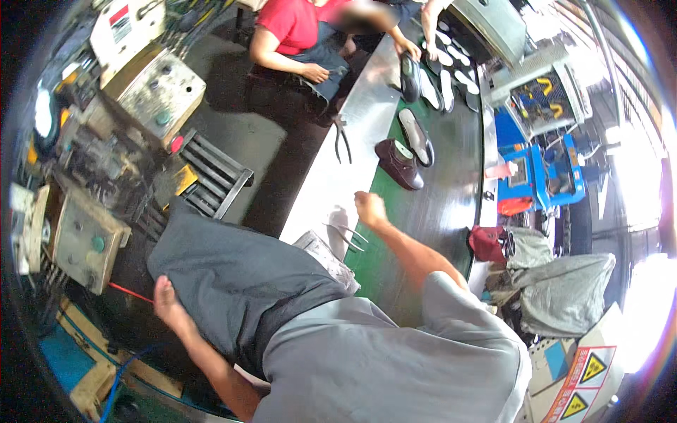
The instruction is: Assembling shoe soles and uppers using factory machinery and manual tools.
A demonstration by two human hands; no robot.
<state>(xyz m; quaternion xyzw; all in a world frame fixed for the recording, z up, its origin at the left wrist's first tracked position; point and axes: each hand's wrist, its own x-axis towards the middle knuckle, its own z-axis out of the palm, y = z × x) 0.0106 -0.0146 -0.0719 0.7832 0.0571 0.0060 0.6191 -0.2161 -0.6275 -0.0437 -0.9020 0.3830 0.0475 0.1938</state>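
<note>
My right hand is over the border of the bright metal ledge and the green conveyor belt, its fingers curled in. Whether anything is inside them is hidden. Close by on the ledge lies a thin pronged metal tool, beside a crumpled grey packet. Ahead of that hand sits a dark brown shoe, apart from it, and just behind the shoe is a dark sole with a pale insole. My left hand hangs low beside my dark apron, fingers loosely apart, with nothing visible in it.
A pair of pliers lies on the metal ledge. Across from me, a co-worker in a red shirt sits near the belt; another person's hand touches a black shoe. Worn machinery and a slatted rack stand left.
</note>
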